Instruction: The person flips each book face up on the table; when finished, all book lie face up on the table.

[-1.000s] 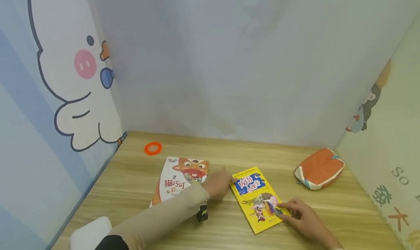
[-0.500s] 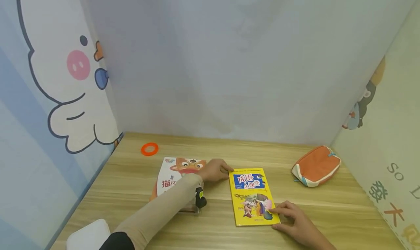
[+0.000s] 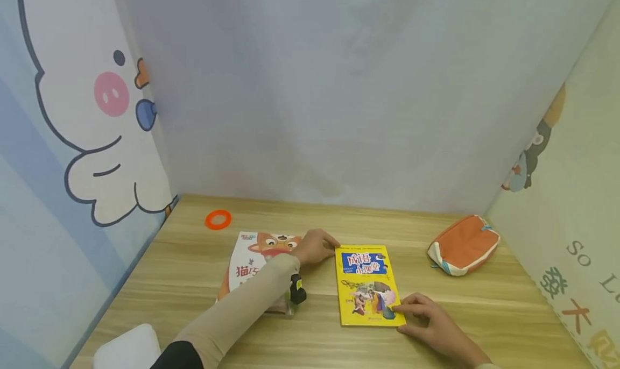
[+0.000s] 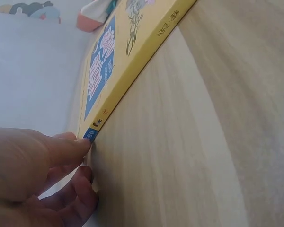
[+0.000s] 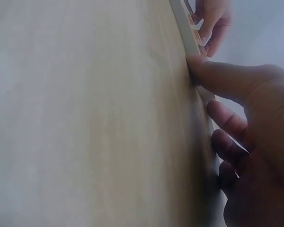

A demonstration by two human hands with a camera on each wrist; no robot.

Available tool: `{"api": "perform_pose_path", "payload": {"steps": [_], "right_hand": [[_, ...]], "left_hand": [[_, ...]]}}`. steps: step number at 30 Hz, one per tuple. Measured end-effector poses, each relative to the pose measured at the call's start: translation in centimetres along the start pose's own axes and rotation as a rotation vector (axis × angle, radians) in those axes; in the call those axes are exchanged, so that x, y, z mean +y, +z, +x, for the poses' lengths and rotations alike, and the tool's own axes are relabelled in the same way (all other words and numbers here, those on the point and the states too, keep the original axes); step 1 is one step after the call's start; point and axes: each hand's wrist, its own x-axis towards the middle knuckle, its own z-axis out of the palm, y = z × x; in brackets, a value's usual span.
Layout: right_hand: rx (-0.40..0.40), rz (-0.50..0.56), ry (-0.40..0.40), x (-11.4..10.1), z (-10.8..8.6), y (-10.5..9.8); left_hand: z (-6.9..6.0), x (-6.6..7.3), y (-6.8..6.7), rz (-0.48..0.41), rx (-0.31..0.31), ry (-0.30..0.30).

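A yellow book (image 3: 368,285) with a blue title panel lies flat on the wooden table, cover up and nearly square to me. At its far left corner my left hand (image 3: 315,248) pinches the edge; in the left wrist view the thumb (image 4: 68,150) touches the end of the spine. My right hand (image 3: 431,323) holds the near right corner, with the thumb (image 5: 217,78) against the book's edge in the right wrist view. Under my left forearm lies a white picture book (image 3: 244,256) with an orange cartoon animal, partly hidden.
An orange ring (image 3: 218,219) lies at the back left. An orange and white pouch (image 3: 465,245) sits at the right. A white rounded object (image 3: 128,347) is at the front left corner. Beside the left wrist a clear packet (image 3: 286,308) shows partly. Walls enclose the table's back and sides.
The yellow book has turned from a slant to nearly straight, its near end swinging left. My right hand moved left with it. The left hand settled at its far corner.
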Motion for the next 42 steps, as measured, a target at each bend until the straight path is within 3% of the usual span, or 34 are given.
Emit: {"api": "perform_pose_path", "payload": {"steps": [6, 12, 19, 31, 42], "right_hand": [[-0.001, 0.029, -0.035, -0.1, 0.7, 0.1], [-0.012, 0.033, -0.023, 0.0, 1.3, 0.3], [-0.015, 0.035, -0.016, 0.1, 1.5, 0.4], [0.012, 0.030, -0.078, 0.0, 1.3, 1.1], [-0.006, 0.029, -0.041, -0.6, 1.7, 1.1]], "left_hand": [[0.4, -0.4, 0.1, -0.009, 0.015, -0.021], [0.5, -0.4, 0.1, 0.021, 0.014, -0.009], [0.6, -0.7, 0.1, 0.034, -0.001, -0.043], [0.5, -1.3, -0.4, 0.198, -0.019, 0.001], [0.6, -1.8, -1.0, 0.181, -0.030, 0.016]]}}
